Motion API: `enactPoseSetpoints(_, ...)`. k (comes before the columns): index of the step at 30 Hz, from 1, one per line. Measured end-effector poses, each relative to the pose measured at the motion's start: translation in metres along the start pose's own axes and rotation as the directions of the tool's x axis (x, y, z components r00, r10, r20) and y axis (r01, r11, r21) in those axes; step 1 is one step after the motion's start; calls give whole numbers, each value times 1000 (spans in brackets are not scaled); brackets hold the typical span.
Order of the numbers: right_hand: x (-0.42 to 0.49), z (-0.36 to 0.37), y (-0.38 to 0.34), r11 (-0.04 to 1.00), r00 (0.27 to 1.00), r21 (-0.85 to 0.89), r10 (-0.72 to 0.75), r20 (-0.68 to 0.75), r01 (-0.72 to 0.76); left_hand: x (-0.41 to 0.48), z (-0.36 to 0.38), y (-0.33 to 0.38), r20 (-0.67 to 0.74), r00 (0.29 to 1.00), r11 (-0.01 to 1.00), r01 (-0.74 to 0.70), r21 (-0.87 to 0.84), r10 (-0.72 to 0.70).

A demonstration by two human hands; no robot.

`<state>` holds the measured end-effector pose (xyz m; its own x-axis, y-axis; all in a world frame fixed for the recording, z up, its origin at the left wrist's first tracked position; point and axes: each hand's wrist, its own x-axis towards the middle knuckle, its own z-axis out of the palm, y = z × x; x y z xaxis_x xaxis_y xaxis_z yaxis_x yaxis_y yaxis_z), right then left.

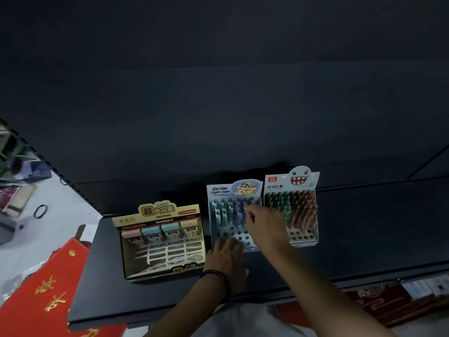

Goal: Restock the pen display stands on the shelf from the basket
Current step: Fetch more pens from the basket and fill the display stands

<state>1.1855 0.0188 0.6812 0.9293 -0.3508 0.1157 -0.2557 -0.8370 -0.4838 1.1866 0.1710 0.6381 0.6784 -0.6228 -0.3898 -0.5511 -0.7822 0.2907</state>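
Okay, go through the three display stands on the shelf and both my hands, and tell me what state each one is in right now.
Gold display box: back row filled with cases, front slots empty.
Cartoon pen stand: upright, pens in the back rows, front holes empty.
Monster pen stand: upright, mostly full, front holes empty.
Left hand: fingers straight, resting on the cartoon pen stand's front.
Right hand: fingertips at the pens, grip too blurred to tell.

Three stands in a row on the shelf (364, 239): refill box (160, 242) near the left edge, middle pen stand (233, 190) just right of it, right pen stand (291, 183) close beside that, a bit further back. Pens (295, 207) sit in both stands' back rows.
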Motion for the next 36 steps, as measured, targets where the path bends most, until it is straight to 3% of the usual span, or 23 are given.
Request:
enactPoseSetpoints(11,-48,-36,30,981,996,174,84,8,-84,-6,-12,1,-162,985,990,41,-137,-63)
enactPoseSetpoints(14,-67,-58,50,971,979,143,179,97,-192,-10,-23,34,-100,995,979,-31,-203,11)
enactPoseSetpoints(19,-119,-86,83,891,898,165,388,209,-424,-10,-18,93,8,970,965,-243,-102,245)
enactPoseSetpoints(23,-202,-99,126,738,745,109,652,143,-666,3,7,145,175,885,901,-431,-43,432)
enactPoseSetpoints(27,-350,-109,142,432,449,142,884,129,-891,-31,60,211,410,683,753,-658,-13,604)
enactPoseSetpoints(30,-446,-114,142,212,242,226,963,115,-951,-70,96,256,510,565,646,-763,25,648)
enactPoseSetpoints(33,-526,-120,138,90,131,294,984,124,-952,-115,136,300,590,468,538,-841,67,658)
enactPoseSetpoints(36,-599,-119,132,19,79,332,982,169,-943,-164,182,338,659,393,440,-892,103,641)
